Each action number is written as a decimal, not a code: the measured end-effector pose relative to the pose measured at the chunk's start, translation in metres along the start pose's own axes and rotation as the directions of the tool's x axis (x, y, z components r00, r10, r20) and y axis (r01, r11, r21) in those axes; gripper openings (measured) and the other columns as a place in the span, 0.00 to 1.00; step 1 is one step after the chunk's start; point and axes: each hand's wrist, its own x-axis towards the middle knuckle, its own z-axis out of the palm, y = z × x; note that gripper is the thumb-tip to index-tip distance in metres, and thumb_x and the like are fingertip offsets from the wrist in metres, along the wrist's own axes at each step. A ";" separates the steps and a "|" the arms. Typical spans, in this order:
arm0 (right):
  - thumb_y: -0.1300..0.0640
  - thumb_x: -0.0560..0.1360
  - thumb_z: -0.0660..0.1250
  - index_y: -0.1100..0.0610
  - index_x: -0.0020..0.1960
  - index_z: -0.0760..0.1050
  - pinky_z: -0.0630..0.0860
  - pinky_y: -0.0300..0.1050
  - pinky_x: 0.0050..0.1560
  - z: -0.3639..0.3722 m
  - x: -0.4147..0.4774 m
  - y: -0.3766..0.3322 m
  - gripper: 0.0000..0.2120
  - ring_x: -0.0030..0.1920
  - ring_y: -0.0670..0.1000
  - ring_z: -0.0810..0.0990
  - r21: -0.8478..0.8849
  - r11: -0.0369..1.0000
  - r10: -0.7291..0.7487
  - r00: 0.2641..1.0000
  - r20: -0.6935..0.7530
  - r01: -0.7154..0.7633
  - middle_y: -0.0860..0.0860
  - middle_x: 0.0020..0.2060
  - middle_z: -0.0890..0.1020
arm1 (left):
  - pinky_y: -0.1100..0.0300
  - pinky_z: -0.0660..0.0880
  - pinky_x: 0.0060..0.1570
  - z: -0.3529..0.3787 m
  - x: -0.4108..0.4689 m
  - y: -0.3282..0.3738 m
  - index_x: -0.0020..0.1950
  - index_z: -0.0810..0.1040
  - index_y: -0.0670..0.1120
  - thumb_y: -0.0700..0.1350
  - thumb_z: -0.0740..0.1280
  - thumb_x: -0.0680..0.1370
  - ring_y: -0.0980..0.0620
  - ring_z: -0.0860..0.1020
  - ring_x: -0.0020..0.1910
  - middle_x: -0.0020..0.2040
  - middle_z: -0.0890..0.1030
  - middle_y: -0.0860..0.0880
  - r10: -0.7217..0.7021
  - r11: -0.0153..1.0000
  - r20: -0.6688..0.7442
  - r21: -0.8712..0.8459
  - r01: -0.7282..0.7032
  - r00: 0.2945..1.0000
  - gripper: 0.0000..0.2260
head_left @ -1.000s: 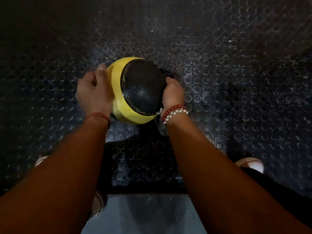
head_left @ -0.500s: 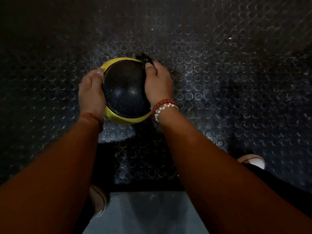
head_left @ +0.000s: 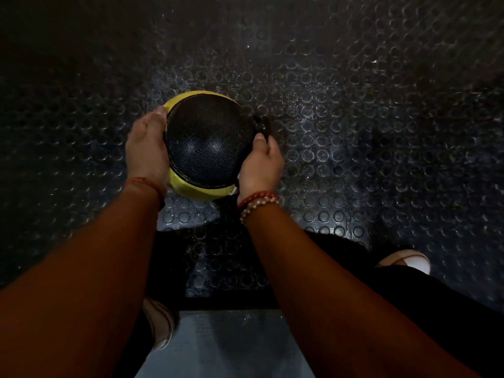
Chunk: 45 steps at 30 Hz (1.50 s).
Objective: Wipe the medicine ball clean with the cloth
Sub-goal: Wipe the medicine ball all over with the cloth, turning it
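The medicine ball (head_left: 208, 140), yellow with a black textured panel facing up, rests on the dark studded floor. My left hand (head_left: 146, 150) presses flat against its left side and holds it. My right hand (head_left: 260, 165) lies against the ball's right side, fingers closed on a small dark cloth (head_left: 263, 126) that sticks out beyond the fingertips at the ball's upper right edge. Most of the cloth is hidden under the hand.
Black rubber flooring with raised round studs (head_left: 354, 132) spreads all around. My two light shoes (head_left: 161, 323) (head_left: 406, 261) stand near the bottom. A smooth grey surface (head_left: 226, 347) lies below, between my arms.
My right hand with the cloth slid from the top of the ball back down to its right side. The black panel stays turned up. My left hand kept its hold.
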 end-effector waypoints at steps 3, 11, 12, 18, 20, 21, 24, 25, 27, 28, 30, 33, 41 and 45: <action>0.53 0.80 0.58 0.57 0.64 0.75 0.68 0.40 0.59 0.002 -0.011 0.001 0.16 0.60 0.50 0.74 -0.093 0.970 -0.226 0.974 -0.025 0.223 0.52 0.62 0.75 | 0.52 0.74 0.66 -0.005 0.003 -0.003 0.56 0.79 0.53 0.57 0.64 0.78 0.55 0.78 0.60 0.58 0.81 0.53 -0.015 0.999 0.024 -0.036 0.016 1.000 0.12; 0.54 0.79 0.59 0.58 0.55 0.79 0.74 0.51 0.59 0.001 0.020 -0.022 0.13 0.51 0.50 0.77 -0.161 0.940 -0.270 0.945 0.182 0.300 0.52 0.50 0.80 | 0.48 0.73 0.67 -0.008 0.001 -0.002 0.56 0.80 0.52 0.65 0.65 0.69 0.52 0.78 0.62 0.60 0.81 0.49 -0.014 0.999 0.041 -0.040 0.015 0.999 0.23; 0.54 0.80 0.59 0.59 0.57 0.79 0.74 0.49 0.61 0.001 0.025 -0.026 0.14 0.49 0.49 0.77 -0.128 0.967 -0.189 0.958 0.214 0.219 0.50 0.48 0.80 | 0.48 0.72 0.68 -0.008 0.000 -0.002 0.57 0.80 0.52 0.65 0.65 0.69 0.53 0.78 0.62 0.60 0.81 0.50 -0.013 0.999 0.042 -0.034 0.014 0.999 0.24; 0.55 0.80 0.59 0.61 0.57 0.77 0.72 0.54 0.64 -0.002 0.045 -0.018 0.13 0.58 0.56 0.77 -0.007 0.988 0.149 0.953 0.264 -0.153 0.55 0.56 0.80 | 0.49 0.74 0.66 -0.007 0.002 -0.007 0.64 0.79 0.46 0.58 0.65 0.75 0.52 0.79 0.61 0.60 0.81 0.48 -0.032 0.994 0.014 -0.101 0.033 0.999 0.23; 0.54 0.79 0.60 0.57 0.52 0.78 0.73 0.54 0.64 -0.004 0.040 -0.010 0.10 0.58 0.56 0.78 0.055 0.972 0.210 0.950 0.232 -0.228 0.54 0.54 0.80 | 0.49 0.74 0.66 -0.007 0.004 -0.009 0.63 0.79 0.46 0.57 0.65 0.77 0.52 0.79 0.59 0.58 0.82 0.49 -0.042 0.992 0.002 -0.117 0.042 0.999 0.20; 0.53 0.79 0.60 0.57 0.52 0.78 0.73 0.55 0.63 -0.005 0.037 -0.005 0.11 0.57 0.56 0.78 0.085 0.961 0.242 0.947 0.213 -0.264 0.54 0.55 0.80 | 0.49 0.74 0.65 -0.007 0.005 -0.009 0.62 0.80 0.46 0.56 0.65 0.77 0.53 0.79 0.57 0.56 0.82 0.50 -0.047 0.991 -0.008 -0.127 0.046 0.999 0.20; 0.51 0.80 0.58 0.58 0.64 0.74 0.71 0.54 0.66 -0.005 0.027 0.008 0.17 0.61 0.55 0.75 0.155 0.939 0.280 0.943 0.181 -0.308 0.54 0.62 0.77 | 0.48 0.76 0.64 -0.007 0.008 -0.010 0.61 0.81 0.46 0.57 0.67 0.76 0.54 0.80 0.55 0.54 0.83 0.51 -0.054 0.987 -0.011 -0.154 0.052 0.998 0.20; 0.51 0.80 0.57 0.58 0.68 0.71 0.68 0.52 0.68 -0.003 0.022 0.010 0.19 0.64 0.54 0.73 0.150 0.951 0.248 0.956 0.154 -0.271 0.53 0.65 0.75 | 0.48 0.76 0.64 -0.007 0.009 -0.010 0.60 0.81 0.46 0.58 0.67 0.74 0.53 0.81 0.57 0.55 0.83 0.50 -0.053 0.986 -0.003 -0.158 0.052 0.999 0.21; 0.48 0.78 0.57 0.57 0.70 0.68 0.65 0.53 0.70 0.001 0.012 0.013 0.23 0.68 0.53 0.70 0.107 0.988 0.107 0.992 0.070 -0.114 0.52 0.68 0.72 | 0.48 0.76 0.63 -0.009 0.013 -0.012 0.59 0.82 0.47 0.61 0.69 0.69 0.51 0.81 0.59 0.57 0.84 0.48 -0.063 0.980 0.007 -0.186 0.063 0.998 0.25; 0.47 0.77 0.57 0.56 0.70 0.69 0.66 0.53 0.69 0.003 0.008 0.013 0.24 0.67 0.53 0.70 0.061 0.998 0.016 0.999 0.047 -0.018 0.52 0.68 0.72 | 0.47 0.76 0.63 -0.011 0.017 -0.014 0.58 0.83 0.47 0.63 0.70 0.66 0.50 0.81 0.59 0.57 0.84 0.48 -0.072 0.977 0.015 -0.199 0.074 0.997 0.27; 0.47 0.77 0.56 0.57 0.67 0.72 0.69 0.52 0.66 0.006 0.002 0.006 0.22 0.64 0.53 0.73 -0.025 0.989 -0.143 0.988 0.051 0.144 0.53 0.65 0.74 | 0.45 0.75 0.65 -0.016 0.024 -0.020 0.60 0.83 0.46 0.64 0.71 0.65 0.49 0.81 0.61 0.59 0.84 0.48 -0.078 0.972 0.052 -0.220 0.088 0.996 0.30; 0.47 0.76 0.56 0.56 0.59 0.77 0.73 0.52 0.60 0.005 0.010 -0.008 0.20 0.55 0.52 0.77 -0.104 0.959 -0.245 0.958 0.148 0.262 0.52 0.57 0.78 | 0.45 0.74 0.66 -0.019 0.029 -0.027 0.63 0.82 0.46 0.66 0.73 0.65 0.48 0.80 0.62 0.60 0.83 0.47 -0.061 0.971 0.091 -0.227 0.080 0.994 0.33; 0.56 0.80 0.58 0.62 0.60 0.76 0.74 0.48 0.60 -0.002 0.044 -0.019 0.14 0.53 0.53 0.79 -0.008 0.993 0.116 0.947 0.298 -0.119 0.52 0.49 0.79 | 0.44 0.75 0.65 -0.017 0.031 -0.031 0.61 0.82 0.46 0.68 0.73 0.65 0.47 0.80 0.62 0.59 0.84 0.46 -0.048 0.971 0.103 -0.228 0.070 0.994 0.34; 0.53 0.80 0.58 0.61 0.61 0.75 0.73 0.54 0.63 -0.005 0.039 -0.001 0.16 0.59 0.56 0.78 0.077 0.949 0.278 0.928 0.247 -0.304 0.56 0.58 0.79 | 0.43 0.75 0.64 -0.018 0.035 -0.032 0.58 0.84 0.48 0.68 0.74 0.63 0.46 0.81 0.61 0.58 0.84 0.47 -0.065 0.971 0.079 -0.225 0.081 0.995 0.32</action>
